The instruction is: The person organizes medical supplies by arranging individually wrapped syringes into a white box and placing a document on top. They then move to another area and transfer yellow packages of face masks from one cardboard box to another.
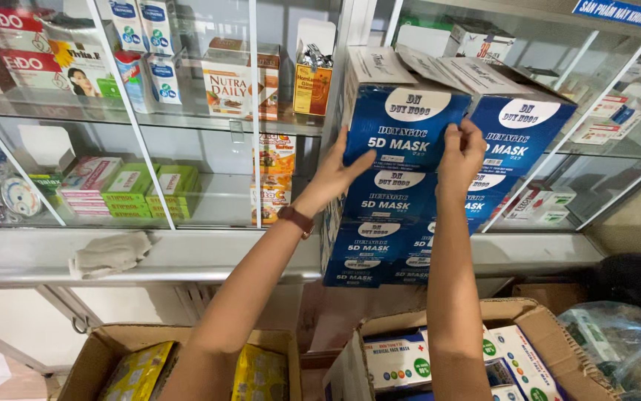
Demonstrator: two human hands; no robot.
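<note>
A stack of blue and white mask boxes (380, 238) stands on a metal ledge before a glass cabinet. Both my hands grip the top blue box (402, 111) of the left stack. My left hand (339, 167) holds its lower left corner, and a brown strap circles that wrist. My right hand (460, 152) clasps its lower right corner. A second blue box (517, 122) with open flaps sits just to the right, touching it.
Glass shelves hold green boxes (146, 189), orange cartons (239, 82) and other packets. A grey cloth (109, 252) lies on the ledge. Below stand an open cardboard box (105, 345) with yellow packs and another carton (528, 315) with white boxes. A plastic bag (621, 345) is at right.
</note>
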